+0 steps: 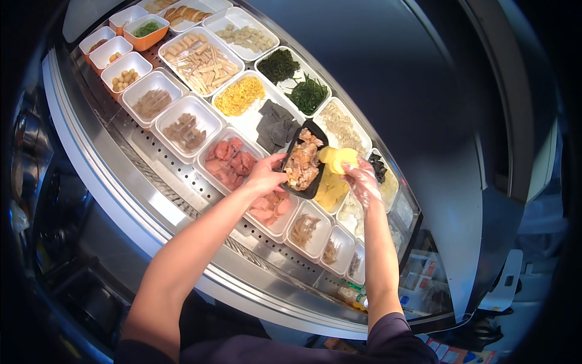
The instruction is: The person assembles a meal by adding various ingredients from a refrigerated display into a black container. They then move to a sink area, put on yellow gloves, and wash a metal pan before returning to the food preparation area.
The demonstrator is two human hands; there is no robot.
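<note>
My left hand (265, 176) grips the near left edge of a black tray (311, 192), tilted above the food containers. Browned chunks of meat (304, 159) fill most of it. My right hand (364, 181), in a clear plastic glove, is closed on a few thin yellow slices (339, 159) that look like potato. They are at the tray's right rim; whether they touch it I cannot tell. Below them, similar yellow slices (331, 190) lie in a white container. Under my left wrist are containers of pink sliced meat (231, 162) and pink sausage slices (270, 207).
White containers stand in rows in a metal display counter (176, 176). They hold shredded yellow food (240, 96), grey sheets (277, 125), dark greens (307, 93) and pale sticks (200, 62). Smaller tubs (306, 230) line the near side. A dark curved panel (424, 79) rises along the far side.
</note>
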